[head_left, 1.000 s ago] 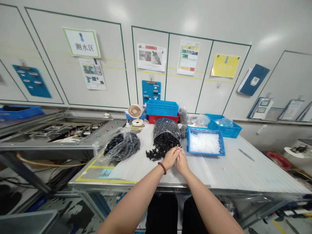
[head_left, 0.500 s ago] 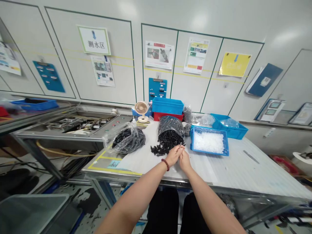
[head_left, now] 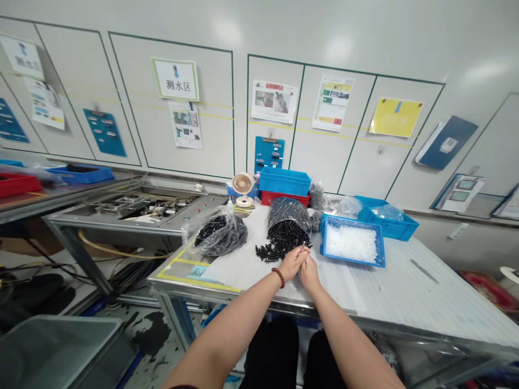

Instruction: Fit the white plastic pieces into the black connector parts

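Black plastic fittings (head_left: 279,243) stayed heaped on the counter (head_left: 389,286) just left of the hands, the left hand (head_left: 290,263) and right hand (head_left: 309,273) still pressed together around a small fitting (head_left: 303,245), its tip poking out; a blue tray (head_left: 352,263) of white pellets sat just right.

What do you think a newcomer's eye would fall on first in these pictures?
Most striking is the heap of black plastic pieces spilling from a clear bag in the middle of the table, with the left hand and right hand meeting just in front of it. To its right, the blue tray of white pieces stands out, while a second clear bag of black pieces lies to its left.
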`<state>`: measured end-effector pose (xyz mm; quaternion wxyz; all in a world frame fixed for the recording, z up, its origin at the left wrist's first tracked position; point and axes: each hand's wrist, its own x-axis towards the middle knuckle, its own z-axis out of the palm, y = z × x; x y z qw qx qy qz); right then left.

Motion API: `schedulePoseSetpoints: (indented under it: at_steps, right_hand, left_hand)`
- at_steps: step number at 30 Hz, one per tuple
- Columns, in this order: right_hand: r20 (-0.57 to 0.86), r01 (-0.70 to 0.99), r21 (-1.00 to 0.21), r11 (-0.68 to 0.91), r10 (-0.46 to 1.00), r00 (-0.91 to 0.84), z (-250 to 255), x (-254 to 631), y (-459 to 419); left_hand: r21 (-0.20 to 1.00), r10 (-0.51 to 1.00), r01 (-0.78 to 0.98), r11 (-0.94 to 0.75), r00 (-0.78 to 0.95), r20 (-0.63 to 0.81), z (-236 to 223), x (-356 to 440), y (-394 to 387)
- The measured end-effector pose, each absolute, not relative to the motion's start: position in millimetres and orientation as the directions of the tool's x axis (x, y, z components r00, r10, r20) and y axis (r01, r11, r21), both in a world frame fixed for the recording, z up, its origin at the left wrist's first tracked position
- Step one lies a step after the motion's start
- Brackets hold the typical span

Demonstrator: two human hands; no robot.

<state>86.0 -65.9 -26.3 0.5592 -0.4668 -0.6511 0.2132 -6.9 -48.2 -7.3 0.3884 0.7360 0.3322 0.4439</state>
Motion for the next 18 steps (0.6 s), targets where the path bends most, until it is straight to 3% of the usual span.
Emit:
schedulePoseSetpoints:
  at_steps: [14,18]
  right_hand:
    - [0.498,0.358,-0.821,0.445,0.865,0.066,-27.8,87.8,-68.7]
    - [0.478,0.345,-0.840,0.419,0.872,0.104,-25.6,88.9,-67.7]
  left_hand:
    - [0.896,0.855,0.141,-0.421,0.391,0.340,-18.9,-9.9,-43.0]
    - [0.889,0.890,0.224,-0.398,0.328,0.316,-18.1,-17.8,-46.3]
